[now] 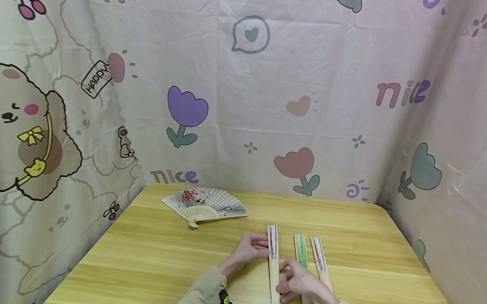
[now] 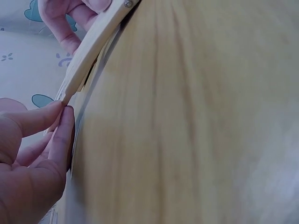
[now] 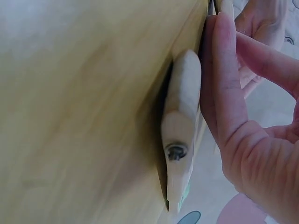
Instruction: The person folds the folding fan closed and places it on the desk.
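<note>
A folded hand fan [image 1: 273, 278] with pale ribs and a printed grey-and-red strip lies lengthwise between the hands. My left hand [image 1: 248, 251] pinches its far, printed part from the left, and the left wrist view shows thumb and fingers on the fan's edge [image 2: 88, 53]. My right hand [image 1: 302, 281] holds the lower ribs from the right, near the rivet end. Just right of it lies a green folded fan [image 1: 301, 249], partly hidden under the right hand; its rivet end [image 3: 182, 98] shows close beside that hand in the right wrist view.
Another folded fan [image 1: 319, 257] with a pale printed strip lies at the right. A spread fan [image 1: 215, 204] with red blossoms rests at the back left of the wooden table [image 1: 143, 260]. Printed cloth [image 1: 245, 103] hangs behind and at both sides.
</note>
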Motion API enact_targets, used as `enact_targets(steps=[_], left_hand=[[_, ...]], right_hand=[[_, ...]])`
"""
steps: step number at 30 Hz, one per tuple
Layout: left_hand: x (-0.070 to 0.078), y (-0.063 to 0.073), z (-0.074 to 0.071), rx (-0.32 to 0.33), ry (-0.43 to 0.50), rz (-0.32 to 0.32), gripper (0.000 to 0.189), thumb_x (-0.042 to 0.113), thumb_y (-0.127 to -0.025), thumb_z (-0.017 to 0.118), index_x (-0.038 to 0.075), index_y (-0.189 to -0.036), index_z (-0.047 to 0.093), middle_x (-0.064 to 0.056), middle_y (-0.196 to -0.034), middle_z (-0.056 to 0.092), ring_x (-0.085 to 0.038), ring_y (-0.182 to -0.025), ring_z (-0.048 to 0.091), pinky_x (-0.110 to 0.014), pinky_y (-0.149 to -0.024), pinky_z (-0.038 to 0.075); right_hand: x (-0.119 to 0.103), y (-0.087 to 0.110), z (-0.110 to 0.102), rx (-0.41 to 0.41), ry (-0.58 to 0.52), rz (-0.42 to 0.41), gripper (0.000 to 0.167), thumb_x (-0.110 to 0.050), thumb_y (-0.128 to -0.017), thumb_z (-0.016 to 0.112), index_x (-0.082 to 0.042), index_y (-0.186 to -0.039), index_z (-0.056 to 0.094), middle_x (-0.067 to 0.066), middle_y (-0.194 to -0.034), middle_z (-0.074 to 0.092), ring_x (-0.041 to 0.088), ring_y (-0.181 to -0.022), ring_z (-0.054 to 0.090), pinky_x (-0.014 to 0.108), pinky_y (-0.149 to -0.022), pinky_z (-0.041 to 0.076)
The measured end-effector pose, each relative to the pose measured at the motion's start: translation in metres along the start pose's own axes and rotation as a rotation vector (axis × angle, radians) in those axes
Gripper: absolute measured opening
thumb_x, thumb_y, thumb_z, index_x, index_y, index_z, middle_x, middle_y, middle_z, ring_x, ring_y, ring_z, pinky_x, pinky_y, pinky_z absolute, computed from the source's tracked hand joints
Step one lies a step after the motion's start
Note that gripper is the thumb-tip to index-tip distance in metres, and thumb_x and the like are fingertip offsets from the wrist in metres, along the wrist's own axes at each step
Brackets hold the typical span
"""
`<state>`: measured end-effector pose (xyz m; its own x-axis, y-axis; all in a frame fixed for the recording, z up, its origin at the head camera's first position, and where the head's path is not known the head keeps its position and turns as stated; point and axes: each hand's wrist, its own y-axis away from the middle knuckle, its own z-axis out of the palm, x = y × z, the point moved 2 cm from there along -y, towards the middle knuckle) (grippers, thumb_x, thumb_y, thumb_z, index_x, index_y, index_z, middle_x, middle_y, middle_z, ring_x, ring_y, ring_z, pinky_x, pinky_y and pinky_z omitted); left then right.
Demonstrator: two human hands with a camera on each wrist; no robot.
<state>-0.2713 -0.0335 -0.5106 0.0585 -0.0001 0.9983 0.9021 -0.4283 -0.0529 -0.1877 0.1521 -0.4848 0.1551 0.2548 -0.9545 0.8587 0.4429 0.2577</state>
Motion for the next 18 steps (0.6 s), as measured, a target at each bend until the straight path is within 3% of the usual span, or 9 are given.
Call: enact_targets(steps=[9,18], left_hand=[[0.0008,0.0006,0.0036,0.012,-0.047,0.036,0.047,-0.015,-0.080,0.072,-0.021,-0.124,0.056,-0.037,-0.115,0.066,-0.040,-0.102,0.070,-0.030,-0.085,0.066],[0.0033,0.0026,0.0067,0.025,-0.062,0.043,0.051,-0.017,-0.079,0.071,-0.020,-0.127,0.055,-0.038,-0.120,0.064,-0.044,-0.104,0.070,-0.035,-0.089,0.066]], right_hand=[[-0.0011,0.0019,-0.0008,0.000,0.001,0.005,0.053,0.011,-0.084,0.068,0.014,-0.126,0.035,0.013,-0.082,0.061,0.020,-0.065,0.065,0.039,-0.064,0.069],[-0.0007,0.0019,-0.0016,0.017,0.019,0.003,0.054,0.012,-0.083,0.068,0.016,-0.126,0.035,0.014,-0.081,0.061,0.020,-0.064,0.066,0.038,-0.064,0.069]])
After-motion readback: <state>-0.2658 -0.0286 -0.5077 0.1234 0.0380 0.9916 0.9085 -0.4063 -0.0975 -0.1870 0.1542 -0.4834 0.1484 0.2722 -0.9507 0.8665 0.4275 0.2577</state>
